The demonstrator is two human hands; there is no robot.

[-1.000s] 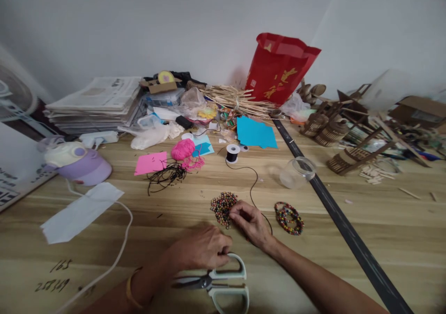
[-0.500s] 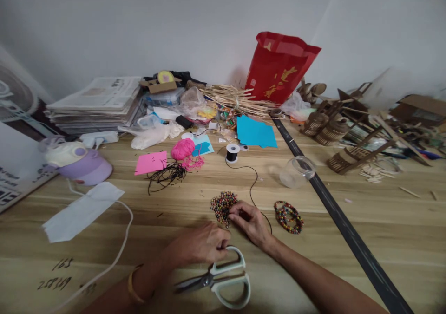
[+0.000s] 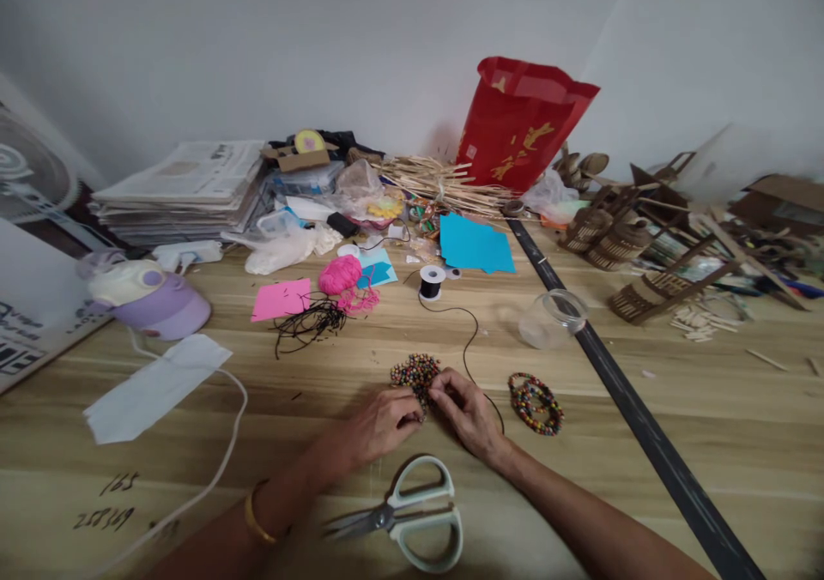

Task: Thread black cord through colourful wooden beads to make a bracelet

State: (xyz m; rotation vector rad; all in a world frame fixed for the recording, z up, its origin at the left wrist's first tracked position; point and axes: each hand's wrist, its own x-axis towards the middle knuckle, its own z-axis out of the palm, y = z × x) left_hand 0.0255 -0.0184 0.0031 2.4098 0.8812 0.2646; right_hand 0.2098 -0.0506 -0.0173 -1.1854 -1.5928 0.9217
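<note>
Multicoloured small beads (image 3: 412, 369) lie in a loose pile on the wooden table. At the pile's near edge, my left hand (image 3: 386, 421) has its fingers pinched together; what is between them is too small to make out. My right hand (image 3: 467, 408) is closed in a pinch at the pile's right side, close to the left fingertips. A black cord (image 3: 475, 331) runs from a white-ended spool (image 3: 431, 282) round and under my right hand, which appears to pinch its end. Scissors (image 3: 405, 516) with pale handles lie partly open below the hands. Beaded strings (image 3: 536, 404) lie coiled to the right.
A clear jar (image 3: 552, 318) stands near a black strip (image 3: 631, 417) across the table. Pink yarn (image 3: 340, 274), black cord scraps (image 3: 312, 323) and blue paper (image 3: 476, 244) lie farther back. A purple cap (image 3: 158, 301) and white cable (image 3: 235, 425) are at the left.
My left hand has moved up and away from the scissors to the bead pile, near my right fingertips. My right hand stays almost in place. The view has shifted slightly.
</note>
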